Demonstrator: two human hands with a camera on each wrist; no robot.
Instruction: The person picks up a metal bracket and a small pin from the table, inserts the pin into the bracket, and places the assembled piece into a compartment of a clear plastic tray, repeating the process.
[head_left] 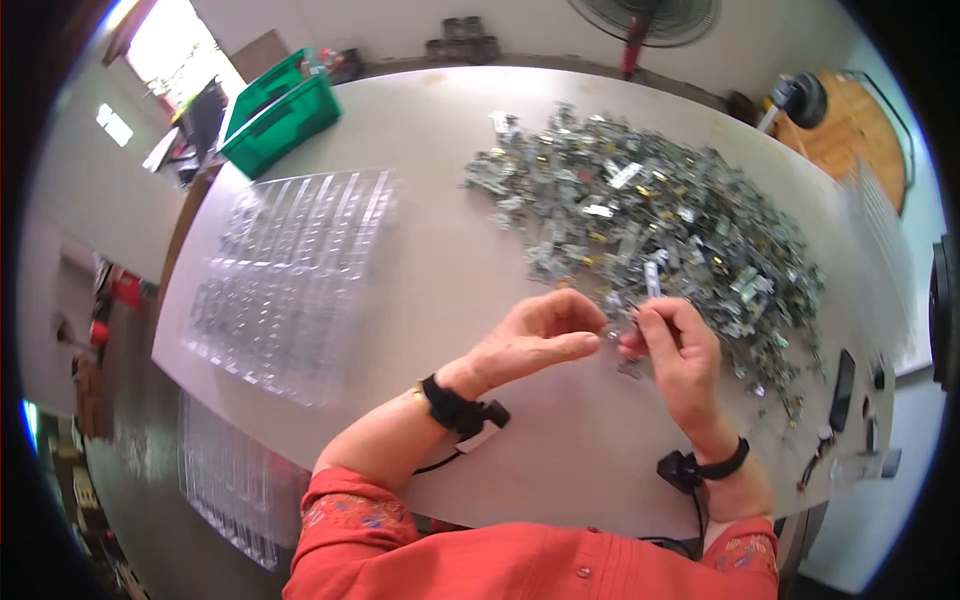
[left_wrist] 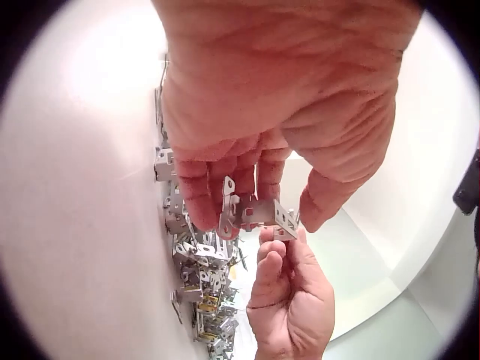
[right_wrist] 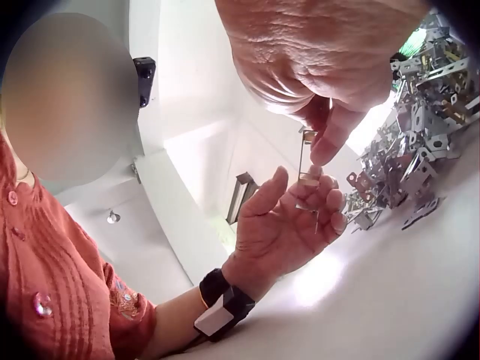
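My right hand (head_left: pixel 682 362) pinches a small bent metal bracket (left_wrist: pixel 285 219) between thumb and fingers, in front of the pile. The bracket is silver, with punched holes and folded ends. My left hand (head_left: pixel 535 338) is held beside it, its thumb apart from the loosely extended fingers. In the left wrist view the bracket's far end, a flat tab with a hole, overlaps the left fingers (left_wrist: pixel 199 199). Seen from the right wrist, the left palm (right_wrist: pixel 274 232) faces up below the bracket. A large heap of similar metal brackets (head_left: pixel 640 200) lies just beyond both hands.
Clear plastic trays (head_left: pixel 290 270) with rows of compartments lie on the table's left side. A green crate (head_left: pixel 285 125) stands at the far left corner. More clear trays (head_left: pixel 225 480) sit below the left edge. A dark phone-like object (head_left: pixel 843 388) lies at right.
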